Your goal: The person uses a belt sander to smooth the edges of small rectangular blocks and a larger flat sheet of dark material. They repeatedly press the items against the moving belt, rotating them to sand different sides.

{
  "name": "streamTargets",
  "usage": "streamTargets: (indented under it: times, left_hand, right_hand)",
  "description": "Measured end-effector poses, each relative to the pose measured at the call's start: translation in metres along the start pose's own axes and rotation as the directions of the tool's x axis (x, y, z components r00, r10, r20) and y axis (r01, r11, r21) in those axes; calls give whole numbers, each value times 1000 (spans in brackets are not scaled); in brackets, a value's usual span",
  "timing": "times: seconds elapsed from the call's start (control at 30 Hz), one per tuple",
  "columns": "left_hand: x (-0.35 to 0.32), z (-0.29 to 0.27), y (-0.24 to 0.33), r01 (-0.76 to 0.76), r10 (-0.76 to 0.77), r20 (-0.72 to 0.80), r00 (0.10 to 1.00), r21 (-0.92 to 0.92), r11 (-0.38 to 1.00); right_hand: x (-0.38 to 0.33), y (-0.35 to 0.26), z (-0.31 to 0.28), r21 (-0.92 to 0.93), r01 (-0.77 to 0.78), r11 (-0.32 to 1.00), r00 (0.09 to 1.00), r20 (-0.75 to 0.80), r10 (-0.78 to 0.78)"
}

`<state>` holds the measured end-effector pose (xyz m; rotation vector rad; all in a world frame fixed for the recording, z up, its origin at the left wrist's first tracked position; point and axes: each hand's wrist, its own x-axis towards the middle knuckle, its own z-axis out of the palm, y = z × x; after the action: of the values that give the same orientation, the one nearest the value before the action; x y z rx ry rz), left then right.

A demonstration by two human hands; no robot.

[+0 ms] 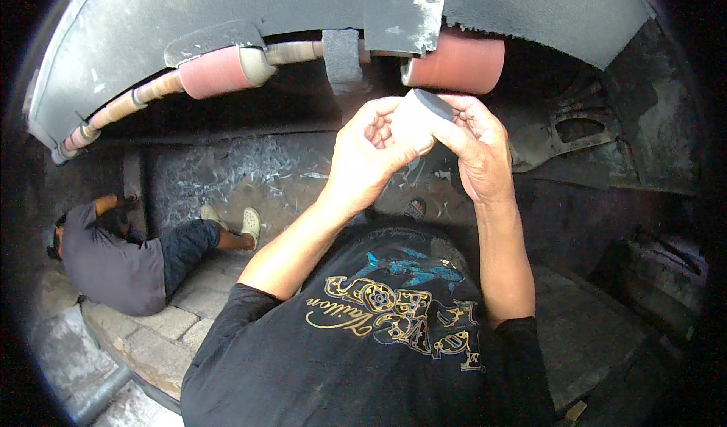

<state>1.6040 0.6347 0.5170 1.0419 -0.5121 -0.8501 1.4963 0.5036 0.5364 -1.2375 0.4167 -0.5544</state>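
Note:
Between my two hands is a small round piece, whitish on its side with a flat dark grey face; its exact kind I cannot make out. My left hand is closed around its left side, fingers curled and thumb along the lower edge. From the right, my right hand grips it with the thumb across the side and the fingers behind. Just above the piece is a red cylindrical drum, looking like a sanding drum on a shaft. Whether the piece touches the drum cannot be told from here.
A second red drum sits further left on the same long shaft, under a grey hood. A grey bracket hangs between the drums. At left, another person sits on a ledge of stone blocks. Pale scraps litter the floor.

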Motion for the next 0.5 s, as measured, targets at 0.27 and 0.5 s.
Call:
streamTargets:
  times: [0.27,0.5]
  left_hand:
    - [-2,-10,0,-500,487,215,846,636,588]
    - [0,-19,2,100,-98,58,994,-34,994]
  right_hand:
    - [-17,-11,2,-77,-146,986,989,28,148]
    - [-8,8,3,50,-81,996,995,64,77]
